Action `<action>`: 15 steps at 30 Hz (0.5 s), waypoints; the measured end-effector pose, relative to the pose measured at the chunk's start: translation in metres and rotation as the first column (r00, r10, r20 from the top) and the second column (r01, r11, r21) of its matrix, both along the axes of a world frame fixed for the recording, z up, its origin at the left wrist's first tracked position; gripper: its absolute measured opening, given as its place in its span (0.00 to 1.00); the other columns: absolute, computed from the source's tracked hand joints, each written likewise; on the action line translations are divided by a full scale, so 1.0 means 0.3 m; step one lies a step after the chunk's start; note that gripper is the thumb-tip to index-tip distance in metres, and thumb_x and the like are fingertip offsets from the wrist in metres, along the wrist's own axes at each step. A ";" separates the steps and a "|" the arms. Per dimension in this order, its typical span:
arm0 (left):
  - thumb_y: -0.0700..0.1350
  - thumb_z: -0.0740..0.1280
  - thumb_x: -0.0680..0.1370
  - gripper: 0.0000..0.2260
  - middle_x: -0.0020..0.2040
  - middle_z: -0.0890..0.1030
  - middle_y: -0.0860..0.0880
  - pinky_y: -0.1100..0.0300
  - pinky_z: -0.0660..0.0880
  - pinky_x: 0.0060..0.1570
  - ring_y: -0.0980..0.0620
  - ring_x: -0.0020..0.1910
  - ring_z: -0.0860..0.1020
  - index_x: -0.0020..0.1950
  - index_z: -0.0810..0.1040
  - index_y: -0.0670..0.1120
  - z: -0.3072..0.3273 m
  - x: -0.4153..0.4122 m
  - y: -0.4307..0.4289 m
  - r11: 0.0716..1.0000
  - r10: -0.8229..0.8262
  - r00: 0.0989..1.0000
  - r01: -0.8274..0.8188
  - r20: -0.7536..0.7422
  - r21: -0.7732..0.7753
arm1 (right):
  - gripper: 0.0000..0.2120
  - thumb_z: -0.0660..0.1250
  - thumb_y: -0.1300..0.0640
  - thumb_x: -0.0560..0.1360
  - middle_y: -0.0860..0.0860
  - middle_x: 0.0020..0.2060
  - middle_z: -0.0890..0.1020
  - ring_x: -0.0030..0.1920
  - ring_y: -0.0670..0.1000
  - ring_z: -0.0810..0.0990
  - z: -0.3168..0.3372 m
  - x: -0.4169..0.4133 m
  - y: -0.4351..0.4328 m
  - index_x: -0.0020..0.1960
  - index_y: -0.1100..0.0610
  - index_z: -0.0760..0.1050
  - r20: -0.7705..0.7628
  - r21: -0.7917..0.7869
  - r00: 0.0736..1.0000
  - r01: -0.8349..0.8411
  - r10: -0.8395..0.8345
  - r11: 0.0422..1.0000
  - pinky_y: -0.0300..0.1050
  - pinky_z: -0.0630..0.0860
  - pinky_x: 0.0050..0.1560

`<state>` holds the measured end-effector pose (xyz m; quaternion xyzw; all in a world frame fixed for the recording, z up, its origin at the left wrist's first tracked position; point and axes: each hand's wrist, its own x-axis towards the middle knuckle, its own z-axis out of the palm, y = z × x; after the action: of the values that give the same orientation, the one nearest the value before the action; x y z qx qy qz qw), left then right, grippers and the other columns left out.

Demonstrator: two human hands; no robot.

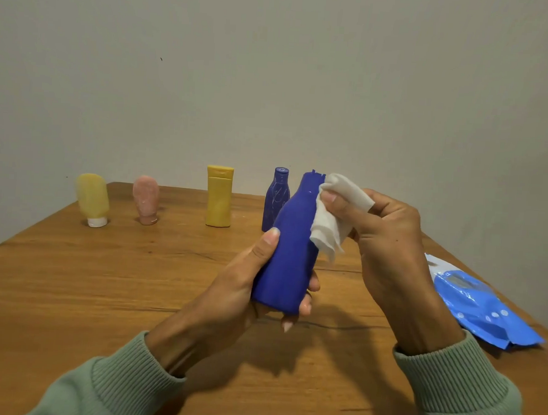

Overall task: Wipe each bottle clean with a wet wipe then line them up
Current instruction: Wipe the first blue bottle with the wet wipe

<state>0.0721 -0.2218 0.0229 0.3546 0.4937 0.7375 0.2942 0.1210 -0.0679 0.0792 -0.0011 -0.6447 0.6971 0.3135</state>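
Note:
My left hand [245, 285] grips the lower part of a blue bottle [291, 247], held tilted above the table with its cap pointing up and away. My right hand [389, 243] pinches a white wet wipe [331, 217] against the bottle's right shoulder near the cap. Along the far side of the table stand a pale yellow tube [92, 201] on its white cap, a pink tube [146, 203] on its cap, an upright yellow bottle [219, 197] and a dark blue bottle [274, 201], partly hidden behind the held one.
A blue wet-wipe pack [481, 303] lies at the table's right edge. The wooden table [101, 277] stands against a plain wall. Green sleeves cover both forearms.

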 end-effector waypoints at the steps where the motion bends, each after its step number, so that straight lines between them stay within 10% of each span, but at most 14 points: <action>1: 0.58 0.54 0.80 0.25 0.47 0.79 0.38 0.55 0.76 0.31 0.45 0.38 0.79 0.65 0.71 0.40 0.001 0.001 0.000 1.000 -0.028 0.999 0.028 0.030 0.002 | 0.11 0.72 0.53 0.64 0.48 0.39 0.84 0.41 0.47 0.83 0.002 0.000 0.005 0.45 0.53 0.80 -0.008 -0.014 1.000 0.003 -0.003 1.000 0.39 0.79 0.38; 10: 0.57 0.54 0.79 0.23 0.43 0.80 0.39 0.56 0.73 0.27 0.45 0.32 0.77 0.53 0.84 0.46 0.023 -0.002 -0.003 0.985 -0.053 0.965 0.009 0.256 0.172 | 0.04 0.76 0.59 0.63 0.47 0.40 0.85 0.42 0.46 0.83 0.010 0.019 0.006 0.37 0.53 0.84 0.218 0.316 0.965 -0.213 0.148 0.925 0.38 0.78 0.36; 15: 0.58 0.52 0.81 0.24 0.42 0.78 0.38 0.56 0.75 0.28 0.46 0.33 0.77 0.58 0.79 0.43 0.016 -0.005 -0.004 0.988 -0.060 0.970 0.024 0.237 0.151 | 0.07 0.76 0.56 0.63 0.46 0.40 0.84 0.42 0.45 0.83 0.000 0.007 -0.016 0.41 0.51 0.82 0.089 0.237 0.996 -0.027 0.006 0.971 0.36 0.78 0.34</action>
<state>0.0705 -0.2231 0.0277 0.2934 0.3911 0.8031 0.3407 0.1230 -0.0728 0.0792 0.0111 -0.7369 0.6165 0.2769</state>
